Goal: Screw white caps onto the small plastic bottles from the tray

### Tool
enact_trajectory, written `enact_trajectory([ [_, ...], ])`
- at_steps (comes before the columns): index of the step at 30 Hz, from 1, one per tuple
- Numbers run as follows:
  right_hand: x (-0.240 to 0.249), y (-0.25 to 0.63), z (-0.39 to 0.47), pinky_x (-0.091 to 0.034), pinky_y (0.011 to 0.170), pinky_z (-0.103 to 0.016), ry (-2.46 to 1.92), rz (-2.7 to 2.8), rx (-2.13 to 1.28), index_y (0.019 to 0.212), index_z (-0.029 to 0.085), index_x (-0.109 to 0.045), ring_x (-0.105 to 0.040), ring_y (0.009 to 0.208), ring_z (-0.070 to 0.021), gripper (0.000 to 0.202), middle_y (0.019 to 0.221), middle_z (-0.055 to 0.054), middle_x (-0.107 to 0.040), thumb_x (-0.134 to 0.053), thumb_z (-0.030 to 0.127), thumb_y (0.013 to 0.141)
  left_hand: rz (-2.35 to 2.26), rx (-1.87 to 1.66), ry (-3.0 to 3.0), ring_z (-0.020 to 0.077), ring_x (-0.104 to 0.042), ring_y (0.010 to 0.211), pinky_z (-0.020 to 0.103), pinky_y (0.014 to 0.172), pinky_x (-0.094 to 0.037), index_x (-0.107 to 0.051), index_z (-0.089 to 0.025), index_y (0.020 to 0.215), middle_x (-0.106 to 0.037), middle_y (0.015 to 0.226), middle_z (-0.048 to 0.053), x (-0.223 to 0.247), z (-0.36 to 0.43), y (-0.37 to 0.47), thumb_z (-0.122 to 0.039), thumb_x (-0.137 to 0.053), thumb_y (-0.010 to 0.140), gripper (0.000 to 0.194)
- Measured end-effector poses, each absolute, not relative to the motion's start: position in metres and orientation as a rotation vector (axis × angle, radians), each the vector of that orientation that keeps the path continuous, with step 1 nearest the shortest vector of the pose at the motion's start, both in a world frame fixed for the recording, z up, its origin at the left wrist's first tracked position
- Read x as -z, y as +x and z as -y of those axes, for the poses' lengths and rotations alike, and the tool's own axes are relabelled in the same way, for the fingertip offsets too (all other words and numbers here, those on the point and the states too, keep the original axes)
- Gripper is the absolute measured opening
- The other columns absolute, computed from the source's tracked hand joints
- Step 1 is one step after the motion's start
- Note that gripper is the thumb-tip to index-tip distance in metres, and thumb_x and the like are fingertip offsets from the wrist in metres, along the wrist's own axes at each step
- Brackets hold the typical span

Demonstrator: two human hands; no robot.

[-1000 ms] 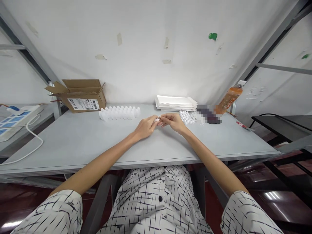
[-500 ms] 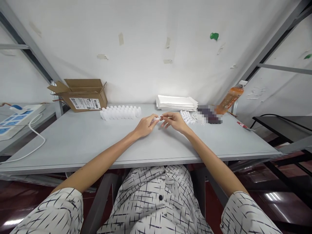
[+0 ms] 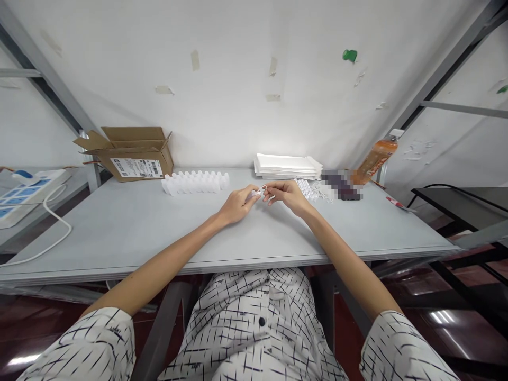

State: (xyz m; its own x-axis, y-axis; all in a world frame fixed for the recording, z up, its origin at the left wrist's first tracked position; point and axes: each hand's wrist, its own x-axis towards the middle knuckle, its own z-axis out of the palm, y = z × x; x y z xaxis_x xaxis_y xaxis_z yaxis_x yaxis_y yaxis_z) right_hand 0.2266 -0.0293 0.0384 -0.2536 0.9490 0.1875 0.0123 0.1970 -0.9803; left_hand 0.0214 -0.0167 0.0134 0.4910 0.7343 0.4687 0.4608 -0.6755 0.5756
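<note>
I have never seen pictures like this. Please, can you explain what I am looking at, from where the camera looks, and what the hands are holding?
A camera on a person's head looks forward and down. The left hand and right hand meet over a grey table, pinching a small white piece; what it is cannot be told. Behind them stand a row of white bottles, a cardboard box, a stack of white sheets, small white caps and an orange bottle.

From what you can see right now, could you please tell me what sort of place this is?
Probably a small assembly or packing workstation: a plain grey table holds a row of small white bottles, an open cardboard box with a shipping label, and a stack of white sheets.
</note>
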Motion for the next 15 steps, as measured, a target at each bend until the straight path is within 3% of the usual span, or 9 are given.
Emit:
enact_trajectory([
  [15, -0.0399, 0.2233, 0.0315, -0.061, 0.067, -0.032, -0.958, 1.517, -1.292, 0.080, 0.015, -0.072, -0.071, 0.074, -0.0182, 0.033, 0.076, -0.003, -0.067, -0.082, 0.045, 0.069, -1.007, -0.968, 2.385, 0.0128, -0.045, 0.054, 0.026, 0.065, -0.038, -0.062, -0.017, 0.113, -0.056, 0.064, -0.004, -0.0159, 0.0189, 0.0219, -0.042, -0.040, 0.099, 0.035],
])
